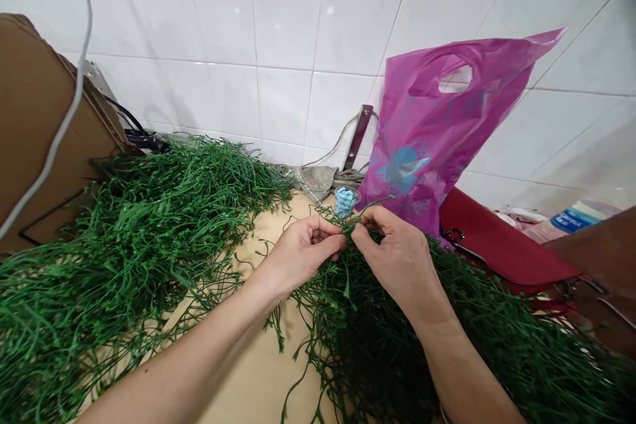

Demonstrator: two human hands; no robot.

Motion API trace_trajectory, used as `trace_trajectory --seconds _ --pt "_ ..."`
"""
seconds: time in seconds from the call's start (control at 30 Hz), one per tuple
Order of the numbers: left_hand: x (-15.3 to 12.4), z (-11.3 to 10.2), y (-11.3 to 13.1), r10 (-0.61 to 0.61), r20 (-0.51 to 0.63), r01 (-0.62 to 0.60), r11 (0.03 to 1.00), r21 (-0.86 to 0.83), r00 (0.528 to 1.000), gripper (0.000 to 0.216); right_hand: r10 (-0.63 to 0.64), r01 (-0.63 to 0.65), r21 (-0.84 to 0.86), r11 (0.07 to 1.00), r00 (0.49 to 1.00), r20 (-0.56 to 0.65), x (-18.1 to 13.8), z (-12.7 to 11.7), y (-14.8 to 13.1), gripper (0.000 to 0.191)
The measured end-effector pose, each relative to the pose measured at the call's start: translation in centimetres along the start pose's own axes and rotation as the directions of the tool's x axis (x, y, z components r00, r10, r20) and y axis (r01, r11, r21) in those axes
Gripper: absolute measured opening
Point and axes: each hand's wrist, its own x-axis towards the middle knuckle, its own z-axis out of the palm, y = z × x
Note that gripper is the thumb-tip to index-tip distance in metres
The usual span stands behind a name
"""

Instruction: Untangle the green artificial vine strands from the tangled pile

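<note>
Thin green branching stems (349, 230), which look like artificial plant stems, are pinched between my two hands in the middle of the view. My left hand (309, 248) grips them with thumb and fingers from the left. From the right, my right hand (395, 252) pinches them too, its fingertips close to those of the left. How many stems are held is hard to make out. Beneath my right hand and forearm spreads a dark pile of similar green stems (477, 331). Another large heap of green stems (163, 205) lies on the left.
A tan surface (268, 358) shows between the piles. Behind my hands stand a small clear cup with blue-and-white contents (344, 202) and a purple plastic bag (437, 126). A red bag (501, 238) is at right, a cardboard box (44, 119) at left, with a white cable (74, 106) before it.
</note>
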Motion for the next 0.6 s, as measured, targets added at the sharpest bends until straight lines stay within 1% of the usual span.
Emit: trace_trajectory --seconds 0.07,0.13,0.2,0.3,0.33,0.37,0.4,0.47,0.5,0.53,0.6 --pt "0.0 0.0 0.0 -0.02 -0.001 0.02 1.0 -0.012 1.0 0.007 0.014 -0.014 -0.006 1.0 1.0 0.012 0.2 0.0 0.2 0.01" --pt "-0.3 -0.2 0.2 -0.053 0.004 0.053 0.999 -0.011 0.999 0.009 0.038 -0.038 -0.025 0.999 0.999 -0.002 0.7 -0.7 0.9 0.011" --pt "-0.8 -0.6 0.5 -0.089 0.02 0.089 0.996 -0.005 0.996 0.011 0.081 -0.085 -0.048 0.995 0.994 -0.071 1.4 -2.5 2.3 0.012" --pt "-1.3 -1.0 0.9 -0.103 0.045 0.103 0.995 -0.004 0.994 0.016 0.157 -0.178 -0.073 0.981 0.96 -0.231 2.1 -6.2 4.3 0.013" --pt "-1.3 -1.0 0.9 -0.095 0.051 0.095 0.995 -0.013 0.994 0.017 0.165 -0.191 -0.091 0.977 0.956 -0.242 2.1 -7.2 4.6 0.011" --pt "-1.2 -0.9 0.8 -0.084 0.054 0.086 0.996 -0.03 0.995 0.019 0.164 -0.19 -0.138 0.972 0.97 -0.18 1.8 -8.0 4.7 0.01" --pt "-1.1 -0.7 0.7 -0.077 0.059 0.08 0.995 -0.053 0.995 0.02 0.161 -0.17 -0.213 0.962 0.985 -0.061 1.4 -8.5 4.4 0.01" --pt "-0.8 -0.4 0.2 -0.074 0.059 0.079 0.992 -0.101 0.996 0.022 0.144 -0.088 -0.352 0.932 0.98 0.135 0.3 -8.7 3.3 0.011" --pt "-0.7 -0.3 0.0 -0.076 0.054 0.082 0.99 -0.116 0.996 0.023 0.122 -0.047 -0.394 0.918 0.979 0.166 -0.2 -8.6 2.4 0.013" --pt "-0.6 -0.2 -0.2 -0.08 0.046 0.085 0.989 -0.124 0.996 0.023 0.081 -0.02 -0.403 0.915 0.987 0.137 -0.6 -8.3 1.6 0.014" --pt "-0.6 -0.2 -0.3 -0.081 0.036 0.085 0.988 -0.129 0.996 0.024 -0.023 0.036 -0.341 0.94 0.999 0.044 -1.1 -7.7 0.0 0.01"
